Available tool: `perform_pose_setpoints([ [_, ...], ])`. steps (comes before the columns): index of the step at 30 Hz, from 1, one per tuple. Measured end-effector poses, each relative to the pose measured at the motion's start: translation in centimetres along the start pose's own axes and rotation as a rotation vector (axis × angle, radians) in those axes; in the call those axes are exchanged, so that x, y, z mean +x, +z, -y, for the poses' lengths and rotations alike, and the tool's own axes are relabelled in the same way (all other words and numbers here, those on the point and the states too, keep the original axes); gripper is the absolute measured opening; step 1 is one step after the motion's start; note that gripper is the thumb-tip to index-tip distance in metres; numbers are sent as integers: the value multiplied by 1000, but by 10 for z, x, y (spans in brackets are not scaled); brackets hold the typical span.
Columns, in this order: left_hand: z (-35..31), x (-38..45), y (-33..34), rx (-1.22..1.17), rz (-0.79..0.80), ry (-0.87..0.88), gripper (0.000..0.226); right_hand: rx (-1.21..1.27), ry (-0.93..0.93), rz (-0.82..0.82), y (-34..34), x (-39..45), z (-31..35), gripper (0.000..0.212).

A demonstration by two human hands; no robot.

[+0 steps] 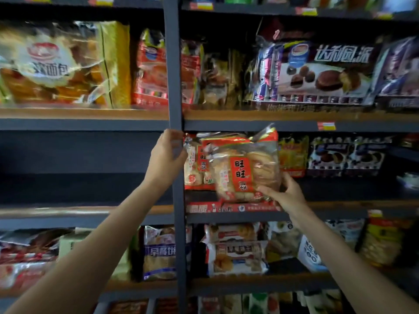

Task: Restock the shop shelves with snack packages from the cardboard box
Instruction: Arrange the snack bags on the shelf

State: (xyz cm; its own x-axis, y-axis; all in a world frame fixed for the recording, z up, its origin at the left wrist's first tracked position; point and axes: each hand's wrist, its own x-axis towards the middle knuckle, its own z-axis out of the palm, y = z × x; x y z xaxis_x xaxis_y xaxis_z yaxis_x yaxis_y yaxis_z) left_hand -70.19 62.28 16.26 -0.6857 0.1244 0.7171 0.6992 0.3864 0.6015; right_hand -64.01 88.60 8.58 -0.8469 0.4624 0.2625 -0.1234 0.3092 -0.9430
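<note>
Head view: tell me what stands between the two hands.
In the head view, the dark metal shelf upright and red-and-clear rice cracker bags lie between the left hand, at the upright, and the right hand, gripping the front bag's lower corner.

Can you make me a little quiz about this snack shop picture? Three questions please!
1. True or false: the right hand grips the rice cracker bag at its bottom corner.
2. What does the left hand touch? A) the dark shelf post B) a cardboard box C) a price tag
3. Fill in: the shelf bay left of the post, at the left hand's level, looks ____.

Key: 1 true; 2 A; 3 empty.
</note>
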Motion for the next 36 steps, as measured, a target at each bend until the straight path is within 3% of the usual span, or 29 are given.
perform_pose_setpoints([
  [2, 10, -1, 3, 74, -11, 51, 28, -38, -28, -141, -1, 10, -6, 56],
  [7, 43, -8, 29, 283, 202, 271, 30, -56, -124, -171, 12, 26, -13, 48],
  [11, 61, -11, 54, 449, 356, 441, 36, 20, -144, -70, 40, 42, -17, 45],
  [14, 74, -8, 66, 541, 397, 463, 44, -24, -29, 153, 65, 57, -16, 53],
  [19, 79, -11, 84, 657, 645, 212, 60, -183, 14, 141, 98, 85, -9, 43],
  [23, 87, -3, 100, 619, 763, -68, 65, -263, 148, 265, 121, 111, -4, 56],
  [29, 116, 9, 126, 557, 944, -239, 58, -479, 80, 116, 159, 125, 6, 73],
  [33, 112, 4, 125, 490, 899, -278, 56, -501, 55, 6, 155, 102, 4, 65],
  [36, 96, -11, 108, 402, 668, -171, 56, -429, -54, -62, 141, 77, 7, 52],
])
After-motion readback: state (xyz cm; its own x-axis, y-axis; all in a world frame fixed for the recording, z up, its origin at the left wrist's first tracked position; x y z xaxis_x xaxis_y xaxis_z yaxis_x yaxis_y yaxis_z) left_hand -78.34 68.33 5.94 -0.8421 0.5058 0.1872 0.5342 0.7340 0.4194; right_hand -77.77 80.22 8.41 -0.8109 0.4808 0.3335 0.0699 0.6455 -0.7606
